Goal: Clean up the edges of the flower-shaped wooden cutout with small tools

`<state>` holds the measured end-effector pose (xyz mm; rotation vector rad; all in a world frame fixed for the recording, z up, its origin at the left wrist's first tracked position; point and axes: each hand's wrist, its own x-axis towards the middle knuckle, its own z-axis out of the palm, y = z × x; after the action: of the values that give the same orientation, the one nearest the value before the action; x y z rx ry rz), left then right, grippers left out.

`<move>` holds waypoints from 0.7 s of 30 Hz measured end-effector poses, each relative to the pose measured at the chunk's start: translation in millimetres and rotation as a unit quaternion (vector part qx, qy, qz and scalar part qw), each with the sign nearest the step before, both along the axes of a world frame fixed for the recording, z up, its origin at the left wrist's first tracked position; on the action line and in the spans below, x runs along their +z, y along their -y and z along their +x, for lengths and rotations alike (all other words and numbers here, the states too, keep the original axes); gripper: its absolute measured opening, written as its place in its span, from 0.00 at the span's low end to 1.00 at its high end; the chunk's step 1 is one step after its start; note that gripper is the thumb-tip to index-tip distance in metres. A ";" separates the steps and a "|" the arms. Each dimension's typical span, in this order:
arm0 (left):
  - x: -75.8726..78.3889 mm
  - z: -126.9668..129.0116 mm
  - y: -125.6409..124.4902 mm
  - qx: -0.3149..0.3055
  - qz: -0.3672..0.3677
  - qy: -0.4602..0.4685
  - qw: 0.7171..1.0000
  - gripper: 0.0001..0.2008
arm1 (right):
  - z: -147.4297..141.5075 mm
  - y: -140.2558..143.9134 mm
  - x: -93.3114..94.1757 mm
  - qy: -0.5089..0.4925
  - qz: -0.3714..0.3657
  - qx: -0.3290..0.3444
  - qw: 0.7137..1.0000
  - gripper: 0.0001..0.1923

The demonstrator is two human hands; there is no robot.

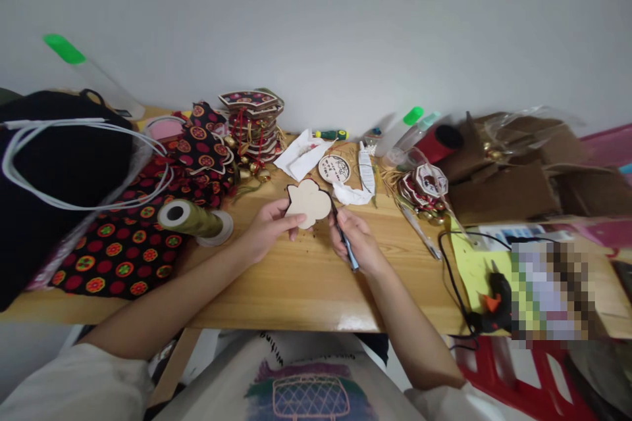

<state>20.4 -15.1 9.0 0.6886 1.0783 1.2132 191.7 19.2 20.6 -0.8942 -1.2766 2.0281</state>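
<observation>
My left hand (269,227) holds up a pale, flower-shaped flat piece (309,202) with a dark edge, just above the wooden table (296,289). Beside it, my right hand (358,240) grips a thin pen-like tool (344,239), its tip pointing at the piece's right edge. Behind the piece lie a round white disc with dark writing (334,169) and crumpled white cloth (302,154).
Black fabric with red and orange circles (123,243) and a spool of olive ribbon (195,218) lie at the left. A stack of finished ornaments (251,125) stands behind. Brown boxes (508,177), a black glue gun (496,306) with cable, bottles and a screwdriver (332,135) are at right.
</observation>
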 end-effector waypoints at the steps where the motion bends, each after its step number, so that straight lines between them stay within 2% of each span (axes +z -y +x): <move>1: 0.1 0.0 0.0 -0.001 0.001 -0.001 1.000 0.13 | 0.0 -0.2 -0.2 0.001 0.001 -0.003 1.000 0.20; 21: 0.1 -1.0 0.6 -0.005 0.005 0.005 1.000 0.12 | 1.3 -1.4 -5.3 -0.046 -0.017 0.010 0.999 0.19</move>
<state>19.4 -15.7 9.2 0.6945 1.0602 1.2127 193.0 20.6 15.3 -0.7973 -1.2088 2.0885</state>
